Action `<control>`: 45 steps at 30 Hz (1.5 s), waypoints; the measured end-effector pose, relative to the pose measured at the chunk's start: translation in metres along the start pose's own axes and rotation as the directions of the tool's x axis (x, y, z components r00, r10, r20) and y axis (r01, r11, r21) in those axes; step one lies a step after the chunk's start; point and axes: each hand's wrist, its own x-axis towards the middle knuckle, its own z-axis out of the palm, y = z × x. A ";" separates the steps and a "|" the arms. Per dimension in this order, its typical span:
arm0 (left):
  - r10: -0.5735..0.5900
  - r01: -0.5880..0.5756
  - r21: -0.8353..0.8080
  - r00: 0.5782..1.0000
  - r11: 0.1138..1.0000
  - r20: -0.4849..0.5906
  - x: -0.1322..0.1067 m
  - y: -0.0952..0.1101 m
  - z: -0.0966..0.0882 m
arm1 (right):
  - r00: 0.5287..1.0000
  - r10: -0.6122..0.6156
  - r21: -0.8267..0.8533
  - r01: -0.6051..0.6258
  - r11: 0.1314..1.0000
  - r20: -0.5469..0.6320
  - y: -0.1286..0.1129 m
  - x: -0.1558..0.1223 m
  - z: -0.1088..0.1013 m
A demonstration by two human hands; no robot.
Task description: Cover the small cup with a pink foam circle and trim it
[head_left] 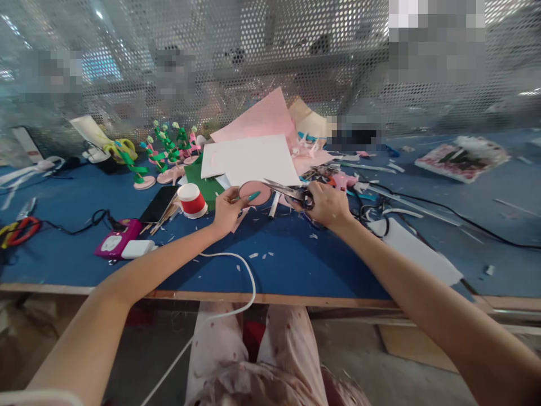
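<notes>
My left hand pinches a round pink foam disc above the blue table. My right hand grips the handles of metal scissors, whose blades point left and meet the disc's edge. A white sheet and pink sheets lie just behind the disc. A red and white spool stands left of my left hand.
Several green and pink foam figures stand at the back left. A magenta device with a white charger and cable sits front left. Red-handled pliers lie far left. Black cables run right. A perforated metal screen backs the table.
</notes>
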 end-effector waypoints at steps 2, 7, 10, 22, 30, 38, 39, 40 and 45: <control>-0.016 0.016 0.007 1.000 1.000 -0.001 0.000 0.001 0.000 | 1.000 0.006 -0.014 -0.006 1.000 0.017 -0.003 0.000 -0.002; -0.032 0.032 0.014 0.999 0.999 -0.004 -0.001 0.001 -0.001 | 0.998 0.021 -0.025 -0.020 0.999 0.066 -0.008 0.000 -0.004; -0.037 0.037 0.011 0.999 0.999 -0.006 0.000 0.000 -0.002 | 0.997 0.023 -0.022 -0.022 1.000 0.070 -0.008 0.001 -0.004; -0.049 0.049 0.003 0.998 0.999 0.035 0.000 -0.003 -0.004 | 0.991 0.015 -0.008 -0.014 1.000 0.129 -0.013 -0.001 -0.009; -0.037 0.036 0.008 0.998 0.999 0.044 0.002 -0.008 -0.007 | 0.982 0.025 -0.041 -0.018 0.999 0.188 -0.013 0.000 -0.014; -0.064 0.063 0.016 0.997 0.998 0.037 0.000 -0.001 -0.002 | 0.983 0.047 -0.038 -0.041 0.998 0.175 -0.015 -0.001 -0.013; -0.069 0.069 0.015 0.997 0.998 0.041 0.000 0.000 -0.002 | 0.984 0.059 -0.035 -0.054 0.998 0.167 -0.015 -0.001 -0.012; -0.074 0.073 0.013 0.996 0.997 0.046 0.000 0.000 -0.002 | 0.984 0.068 -0.028 -0.064 0.998 0.163 -0.015 -0.001 -0.011; -0.091 0.093 -0.027 0.993 0.995 0.073 0.001 -0.003 -0.004 | 0.979 0.108 0.009 -0.111 0.994 0.171 -0.015 -0.001 -0.009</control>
